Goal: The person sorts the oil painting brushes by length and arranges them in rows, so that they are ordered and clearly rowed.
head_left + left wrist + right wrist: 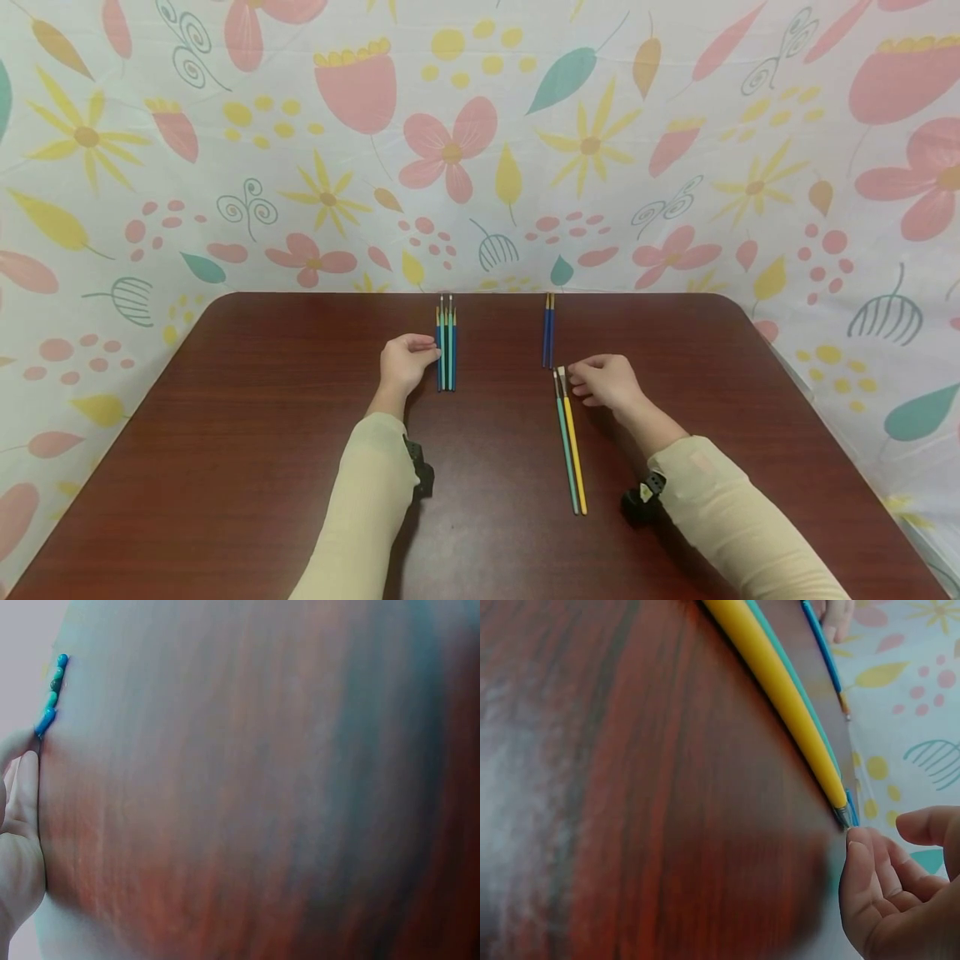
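Observation:
A row of several paintbrushes [447, 354] lies at the far middle of the table, blue ones outside and teal ones between, bristles toward the wall. Against the leftmost blue paintbrush [438, 362] my left hand [405, 362] rests its thumb and fingertips. In the left wrist view the brush ends [51, 697] show just beyond those fingers. To the right lie a yellow paintbrush [575, 458] and a teal paintbrush [567, 458], side by side and slightly slanted. My right hand [609, 382] has its fingertips right at the yellow brush's flat bristles, thumb and fingers apart.
Two blue paintbrushes [549, 333] lie beyond the teal and yellow pair, close to the far edge. The dark wooden table [262, 467] ends at a flower-printed cloth [450, 208]. Each wrist carries a small black camera [420, 468].

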{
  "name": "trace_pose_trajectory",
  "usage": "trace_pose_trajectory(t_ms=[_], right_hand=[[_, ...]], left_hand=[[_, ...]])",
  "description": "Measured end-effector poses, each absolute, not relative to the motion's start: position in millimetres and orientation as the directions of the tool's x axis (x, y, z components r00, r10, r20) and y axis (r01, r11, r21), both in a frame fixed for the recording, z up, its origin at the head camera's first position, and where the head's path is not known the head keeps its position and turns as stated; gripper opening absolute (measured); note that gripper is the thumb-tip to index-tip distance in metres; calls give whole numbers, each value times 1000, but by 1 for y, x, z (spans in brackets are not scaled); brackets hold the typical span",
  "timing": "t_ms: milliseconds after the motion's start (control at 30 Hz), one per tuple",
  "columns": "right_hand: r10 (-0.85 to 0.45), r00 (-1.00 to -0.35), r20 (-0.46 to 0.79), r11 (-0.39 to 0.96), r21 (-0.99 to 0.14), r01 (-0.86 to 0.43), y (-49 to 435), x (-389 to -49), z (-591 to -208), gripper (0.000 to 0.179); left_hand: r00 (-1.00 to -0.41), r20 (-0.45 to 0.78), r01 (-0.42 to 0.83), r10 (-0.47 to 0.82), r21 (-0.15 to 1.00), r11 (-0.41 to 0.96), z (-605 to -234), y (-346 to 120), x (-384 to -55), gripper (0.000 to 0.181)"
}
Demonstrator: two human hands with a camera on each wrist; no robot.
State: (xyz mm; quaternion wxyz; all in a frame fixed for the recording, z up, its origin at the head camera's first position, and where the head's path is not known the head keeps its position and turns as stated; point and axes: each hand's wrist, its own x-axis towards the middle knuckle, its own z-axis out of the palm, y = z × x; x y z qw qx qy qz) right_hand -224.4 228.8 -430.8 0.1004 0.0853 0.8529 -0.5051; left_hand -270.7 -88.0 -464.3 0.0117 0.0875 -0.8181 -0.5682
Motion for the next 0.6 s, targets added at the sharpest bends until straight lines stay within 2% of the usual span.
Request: trace_pose_trajectory(t_ms=[300,600], right_hand=[[52,-967,-249,436,-866,246,224,-227,-431,39],[61,-972,-225,341,-911,233,212,-237,-430,39]], left_hand=[[-982,-98,-148,-162,931,333,-464,-88,-271,22],[-983,-98,-145,-154,932,331,-463,-88,-271,22]])
